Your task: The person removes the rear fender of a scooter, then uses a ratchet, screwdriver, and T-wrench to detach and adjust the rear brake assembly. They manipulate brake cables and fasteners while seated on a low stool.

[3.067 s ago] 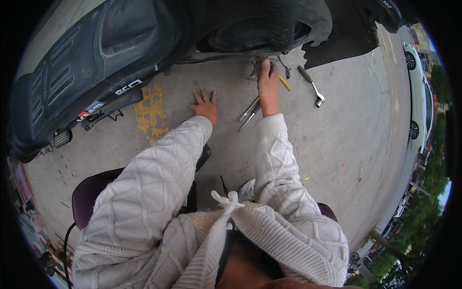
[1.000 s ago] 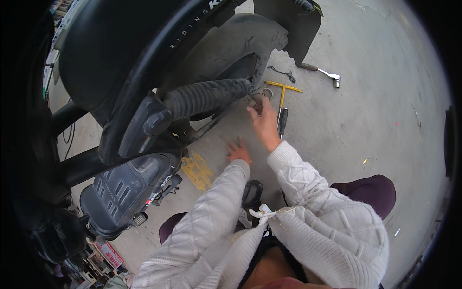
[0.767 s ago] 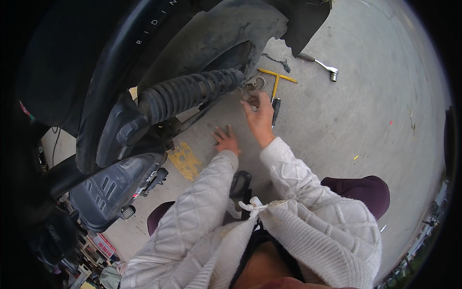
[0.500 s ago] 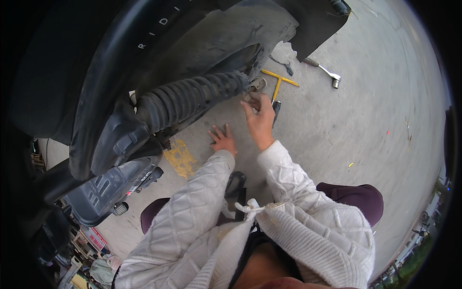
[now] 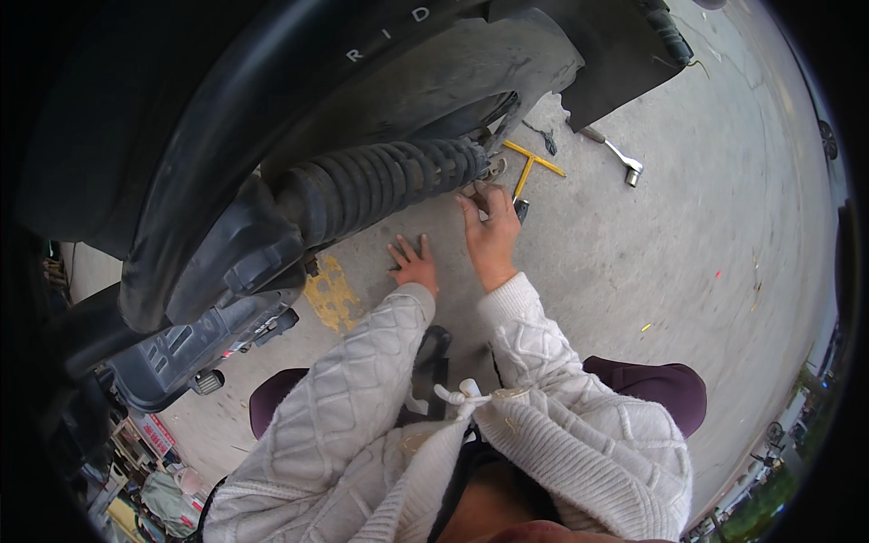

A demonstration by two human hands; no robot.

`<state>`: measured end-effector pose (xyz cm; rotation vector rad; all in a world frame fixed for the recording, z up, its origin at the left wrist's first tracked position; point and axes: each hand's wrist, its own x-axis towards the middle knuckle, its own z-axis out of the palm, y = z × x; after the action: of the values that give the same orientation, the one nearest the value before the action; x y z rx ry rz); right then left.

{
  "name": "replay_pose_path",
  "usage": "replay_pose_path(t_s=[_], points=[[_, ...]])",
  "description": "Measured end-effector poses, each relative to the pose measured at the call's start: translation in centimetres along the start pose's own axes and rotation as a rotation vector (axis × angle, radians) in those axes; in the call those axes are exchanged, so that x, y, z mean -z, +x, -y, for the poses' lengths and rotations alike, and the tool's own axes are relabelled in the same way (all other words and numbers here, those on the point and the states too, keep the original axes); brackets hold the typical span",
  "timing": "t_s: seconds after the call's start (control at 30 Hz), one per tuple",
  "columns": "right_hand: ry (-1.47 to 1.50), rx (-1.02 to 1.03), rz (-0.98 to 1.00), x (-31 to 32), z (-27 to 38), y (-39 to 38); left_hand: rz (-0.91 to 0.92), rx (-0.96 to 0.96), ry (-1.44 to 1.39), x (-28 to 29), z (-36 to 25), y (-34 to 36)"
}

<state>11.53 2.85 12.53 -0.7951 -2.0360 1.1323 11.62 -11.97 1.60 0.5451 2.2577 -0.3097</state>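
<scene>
Hands: apart; our left hand (image 5: 415,269) splayed on the ground (image 5: 588,262), our right hand (image 5: 491,231) curled beside the shock's (image 5: 380,185) right end, its grip hidden | Shock: along the tyre's (image 5: 520,63) near edge | Handling: likely heavy, stiff, perhaps greasy; we'd hold its coils (image 5: 339,201).

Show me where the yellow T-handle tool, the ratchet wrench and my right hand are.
Yellow T-handle tool (image 5: 530,158): head view, where crossbar meets stem.
Ratchet wrench (image 5: 618,154): head view, on its metal shaft.
Right hand (image 5: 491,237): head view, back of the hand.
</scene>
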Motion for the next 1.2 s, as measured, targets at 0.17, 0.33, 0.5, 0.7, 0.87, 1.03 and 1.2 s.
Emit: replay_pose_path(t_s=[0.17,0.33,0.5,0.7,0.87,1.03,1.2], points=[[-0.070,-0.027,0.043,0.3,-0.3,0.0,-0.006,0.001,0.020,0.2,-0.1,-0.1],[0.058,-0.224,0.065,-0.1,-0.3,-0.1,0.032,-0.002,0.051,0.5,-0.1,-0.1],[0.699,-0.802,0.182,0.6,-0.2,0.7,0.036,0.000,0.025,0.6,-0.1,-0.1],[0.260,-0.392,0.144,-0.3,0.2,0.4,-0.003,0.000,0.013,0.3,-0.1,0.0],[0.430,-0.809,0.361,0.0,-0.9,0.5,-0.005,-0.005,0.014,0.3,-0.1,-0.2],[0.017,-0.205,0.126,-0.4,-1.2,0.4,0.020,-0.009,0.026,0.8,-0.2,-0.5],[0.296,-0.702,0.352,0.0,-0.8,0.5,0.019,0.008,0.033,0.8,-0.3,-0.2]])
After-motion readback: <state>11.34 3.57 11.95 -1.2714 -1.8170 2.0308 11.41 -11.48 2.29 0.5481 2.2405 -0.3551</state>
